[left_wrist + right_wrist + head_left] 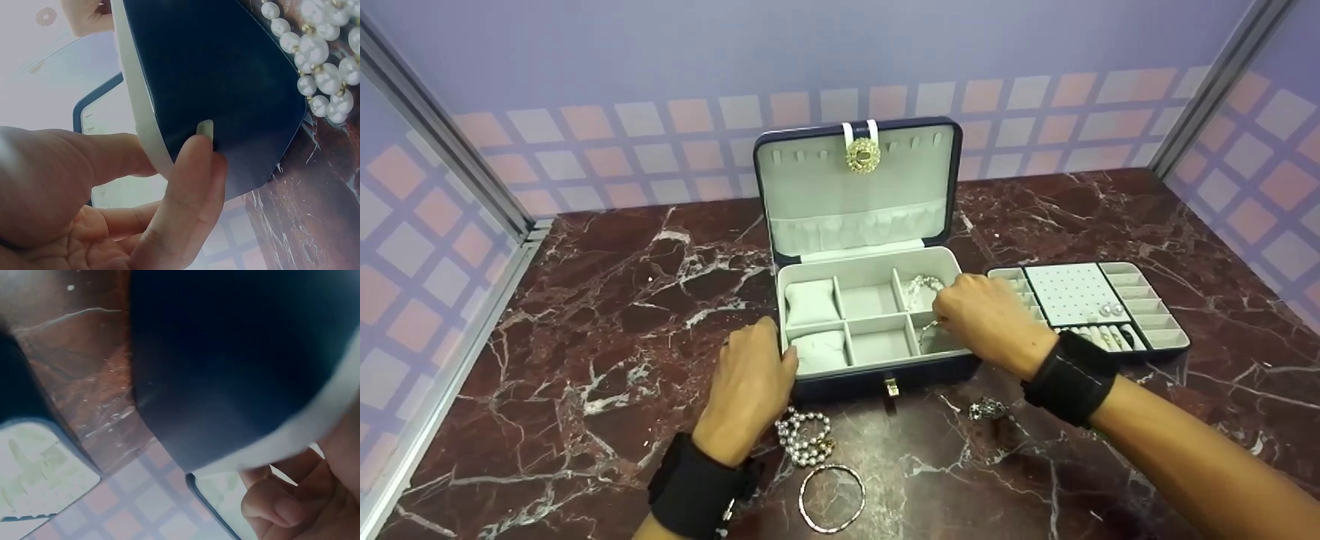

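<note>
A dark blue jewelry box stands with its lid raised. My left hand grips its left wall, thumb inside and fingers against the blue outside, as the left wrist view shows. My right hand reaches over the right compartments with curled fingers, its fingertips hidden in the head view. A thin, light-coloured bracelet runs from those fingers down into the near right compartment. In the far right compartment lies a clear beaded bracelet. Two cushions fill the left compartments.
Pearl strands and a round bangle lie before the box. A dark, sparkling piece of jewelry is on the marble table at the front right. A divided tray with rings and earrings stands right of the box.
</note>
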The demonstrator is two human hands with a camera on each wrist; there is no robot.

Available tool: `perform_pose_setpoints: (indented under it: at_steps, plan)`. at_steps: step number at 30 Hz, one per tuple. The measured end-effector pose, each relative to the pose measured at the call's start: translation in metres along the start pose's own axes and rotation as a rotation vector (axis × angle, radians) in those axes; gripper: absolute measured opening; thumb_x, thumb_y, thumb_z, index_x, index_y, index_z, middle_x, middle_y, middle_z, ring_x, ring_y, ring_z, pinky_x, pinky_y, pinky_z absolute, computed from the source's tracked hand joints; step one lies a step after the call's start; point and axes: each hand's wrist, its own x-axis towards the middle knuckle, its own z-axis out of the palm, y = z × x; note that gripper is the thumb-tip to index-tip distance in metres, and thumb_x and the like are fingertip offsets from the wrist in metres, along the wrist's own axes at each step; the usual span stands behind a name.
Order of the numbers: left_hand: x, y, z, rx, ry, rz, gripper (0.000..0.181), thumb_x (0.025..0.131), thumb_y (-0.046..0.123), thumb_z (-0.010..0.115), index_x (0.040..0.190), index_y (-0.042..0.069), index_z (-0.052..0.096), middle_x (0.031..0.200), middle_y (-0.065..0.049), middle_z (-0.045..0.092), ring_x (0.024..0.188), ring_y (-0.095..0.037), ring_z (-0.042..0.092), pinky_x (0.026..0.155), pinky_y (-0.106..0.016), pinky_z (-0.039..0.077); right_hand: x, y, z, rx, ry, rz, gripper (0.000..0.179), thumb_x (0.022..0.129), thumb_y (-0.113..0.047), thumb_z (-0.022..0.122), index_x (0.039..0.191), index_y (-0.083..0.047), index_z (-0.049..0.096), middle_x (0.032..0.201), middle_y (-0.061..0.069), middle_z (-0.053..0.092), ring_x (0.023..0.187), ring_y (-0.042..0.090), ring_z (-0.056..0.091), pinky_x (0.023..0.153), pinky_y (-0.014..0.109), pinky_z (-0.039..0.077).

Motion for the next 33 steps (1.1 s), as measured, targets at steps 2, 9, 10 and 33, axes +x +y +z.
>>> perform_pose_setpoints:
  at_steps: [2,9,10,33]
  plan:
    - [0.000,0.000,0.000,0.000,0.001,0.001,0.014,0.093,0.010,0.068,0.089,-0.002,0.061,0.093,-0.026,0.071,0.085,-0.046,0.071,0.073,-0.054,0.059,0.002,0.000,0.002,-0.017,-0.002,0.020,0.026,0.079,0.005,0.069,0.060,-0.013,0.066,0.065,0.011,0.069,0.055,0.025,0.061,0.046,0.041,0.052]
    - [-0.001,0.000,0.000,0.011,0.008,-0.001,0.015,0.093,0.010,0.068,0.089,-0.003,0.061,0.093,-0.027,0.071,0.085,-0.047,0.071,0.074,-0.054,0.059,0.010,-0.005,0.008,-0.094,0.016,0.026,0.018,0.073,0.007,0.067,0.061,-0.006,0.063,0.066,0.017,0.069,0.056,0.036,0.065,0.047,0.048,0.054]
    - [-0.001,0.000,0.000,0.014,0.007,-0.004,0.015,0.093,0.010,0.068,0.090,-0.003,0.061,0.093,-0.027,0.072,0.086,-0.047,0.071,0.074,-0.054,0.059,0.011,-0.006,0.008,-0.111,0.017,0.023,0.017,0.074,0.005,0.068,0.062,-0.006,0.064,0.066,0.017,0.069,0.057,0.037,0.065,0.047,0.048,0.054]
    - [-0.002,0.002,0.002,0.028,0.000,-0.011,0.017,0.095,0.010,0.066,0.099,-0.006,0.063,0.098,-0.029,0.070,0.086,-0.046,0.071,0.072,-0.053,0.060,-0.002,-0.039,-0.008,0.044,0.203,-0.066,0.017,0.080,0.007,0.066,0.072,-0.007,0.067,0.067,0.006,0.067,0.056,0.020,0.061,0.048,0.032,0.054]
